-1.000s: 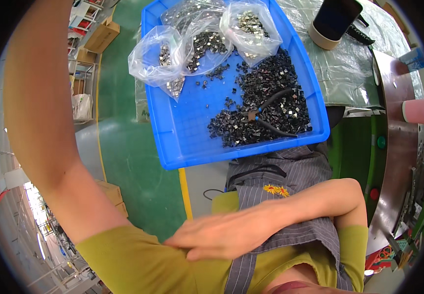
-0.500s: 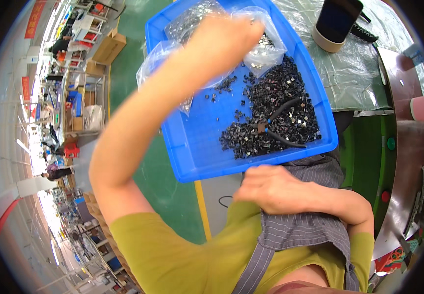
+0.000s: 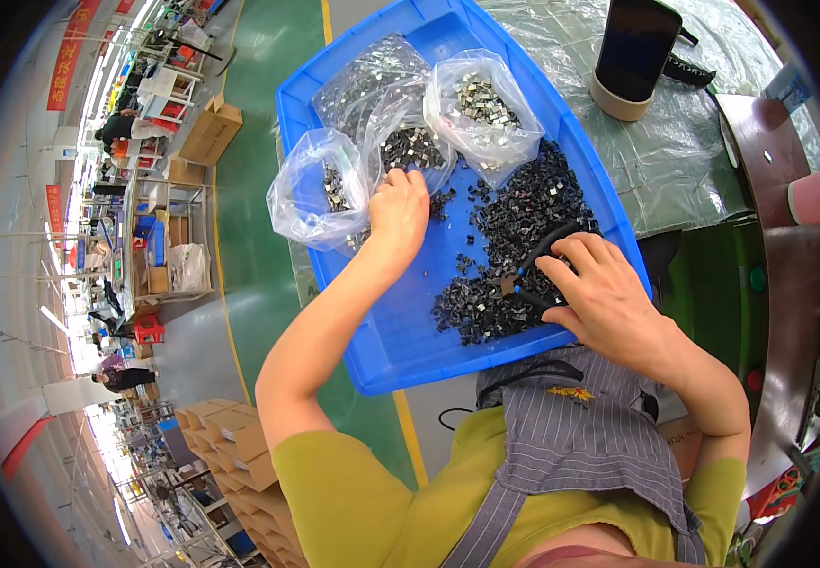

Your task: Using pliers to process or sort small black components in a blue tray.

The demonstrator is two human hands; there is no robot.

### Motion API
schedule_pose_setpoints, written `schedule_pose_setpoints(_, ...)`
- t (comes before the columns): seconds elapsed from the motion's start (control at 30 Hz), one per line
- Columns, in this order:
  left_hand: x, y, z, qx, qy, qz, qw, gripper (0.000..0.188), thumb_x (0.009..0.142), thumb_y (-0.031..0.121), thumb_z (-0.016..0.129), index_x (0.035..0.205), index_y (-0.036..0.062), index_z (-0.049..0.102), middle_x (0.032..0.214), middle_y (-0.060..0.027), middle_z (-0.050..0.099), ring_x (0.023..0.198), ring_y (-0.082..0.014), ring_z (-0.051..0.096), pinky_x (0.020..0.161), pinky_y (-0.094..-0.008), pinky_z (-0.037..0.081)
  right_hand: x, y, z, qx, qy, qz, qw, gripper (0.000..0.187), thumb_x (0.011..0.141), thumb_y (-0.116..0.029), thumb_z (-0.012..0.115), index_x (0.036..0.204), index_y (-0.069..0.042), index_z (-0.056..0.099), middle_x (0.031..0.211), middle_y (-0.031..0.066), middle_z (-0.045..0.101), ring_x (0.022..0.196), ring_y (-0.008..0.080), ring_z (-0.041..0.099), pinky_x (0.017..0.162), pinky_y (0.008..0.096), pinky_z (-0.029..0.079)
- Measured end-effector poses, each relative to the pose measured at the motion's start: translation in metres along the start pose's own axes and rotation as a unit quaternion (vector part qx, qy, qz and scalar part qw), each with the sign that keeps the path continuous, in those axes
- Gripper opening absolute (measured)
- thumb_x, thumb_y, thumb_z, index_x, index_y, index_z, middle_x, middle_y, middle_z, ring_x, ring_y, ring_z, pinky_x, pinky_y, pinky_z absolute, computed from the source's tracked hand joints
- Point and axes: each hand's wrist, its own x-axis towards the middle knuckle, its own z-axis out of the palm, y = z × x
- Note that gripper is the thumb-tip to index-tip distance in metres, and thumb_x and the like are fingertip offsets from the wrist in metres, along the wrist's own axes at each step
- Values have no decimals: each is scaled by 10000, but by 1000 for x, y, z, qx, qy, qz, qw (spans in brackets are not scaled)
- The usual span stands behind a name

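A blue plastic tray (image 3: 393,352) holds a heap of small black pieces (image 3: 514,204) and several clear plastic bags. My left hand (image 3: 401,216) is over the tray's left half with its fingers closed and pointing down, beside an open bag (image 3: 315,222). Its fingertips are near dark pieces in the middle bag (image 3: 419,123); what they pinch, if anything, is hidden. My right hand (image 3: 609,298) is at the tray's near right, thumb and fingers around the black handles of small pliers (image 3: 525,270). The pliers' jaws point left over the heap. Another bag (image 3: 462,71) contains shiny silvery pieces.
Right of the tray, a table under clear plastic sheeting (image 3: 685,180) bears a dark-screened device on a round beige stand (image 3: 623,99). A pink cup (image 3: 817,196) stands at far right. Cardboard boxes (image 3: 225,445) and shelves line the left, with people farther away.
My left hand has come back toward me from the far bags, uncovering them. My right hand has moved from the tray's near edge onto the pliers' handles. The view has shifted slightly.
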Motion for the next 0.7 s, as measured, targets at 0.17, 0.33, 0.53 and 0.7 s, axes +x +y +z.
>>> schedule_pose_setpoints(0.17,2,-2,-4,-27,-30,-19,999,160,784,51,601,909,27,504,873,-152,565,692,-282,679,546,-360,562,12,4,-1,16,-54,4,998,636,649,-192,803,1193,-24,519,1179,145,506,1154,320,466,971,421,384)
schedule_pose_setpoints(0.33,0,-1,1,1,-14,-22,1000,141,776,34,606,880,27,511,880,-140,555,717,-258,672,548,-346,568,25,2,8,-81,-18,-46,996,615,621,-218,817,1132,-18,540,1088,127,514,1083,288,464,889,380,368)
schedule_pose_setpoints(0.53,-2,6,-30,-76,32,-3,997,118,786,2,594,876,20,518,856,-120,526,764,-268,654,568,-360,564,30,10,13,-81,-60,-50,994,551,613,-229,818,1055,-29,557,1049,120,508,1058,288,471,892,392,370)
schedule_pose_setpoints(0.7,-13,16,-80,-444,56,57,892,136,845,-45,544,961,25,557,914,-134,547,741,-247,648,660,-376,519,34,13,10,-45,-96,-37,994,531,609,-208,818,1030,-37,544,1047,128,496,1037,293,473,890,396,381)
